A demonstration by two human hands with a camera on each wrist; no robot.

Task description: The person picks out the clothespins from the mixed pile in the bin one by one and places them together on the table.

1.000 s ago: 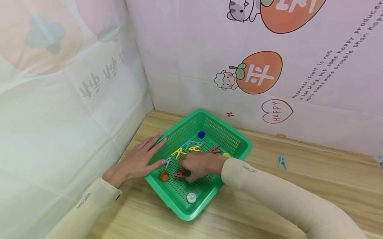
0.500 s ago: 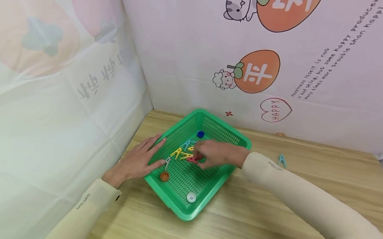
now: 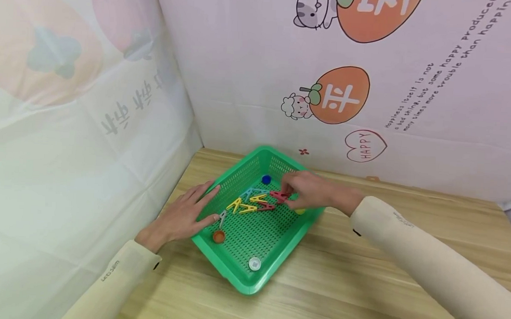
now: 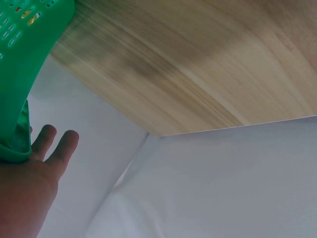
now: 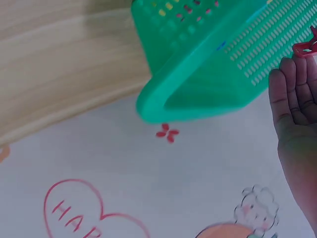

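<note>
In the head view, a green basket [image 3: 233,269] stands on the table with small clothespins inside. My left hand [image 3: 178,218] rests on its left rim, fingers spread and straight; in the left wrist view that hand [image 4: 29,183] shows beside the green wall. My right hand [image 3: 310,190] reaches over the right side and pinches a red clothespin [image 3: 278,196], also at the fingertips in the right wrist view. Another red clothespin [image 3: 267,207] lies just below, beside a yellow clothespin [image 3: 248,209]. More yellow and blue clothespins lie around, and a grey clothespin [image 3: 222,218] is near my left thumb.
Also in the basket are a blue cap [image 3: 266,179], an orange-brown cap [image 3: 218,236], a white round cap [image 3: 255,263] and a yellow round piece [image 3: 300,211] partly behind my right hand. Printed cloth walls stand behind and left of the wooden table [image 3: 340,284].
My right hand has moved toward the basket's back right. It has let go of one red clothespin beside the yellow ones and now pinches another. The left hand stays on the rim.
</note>
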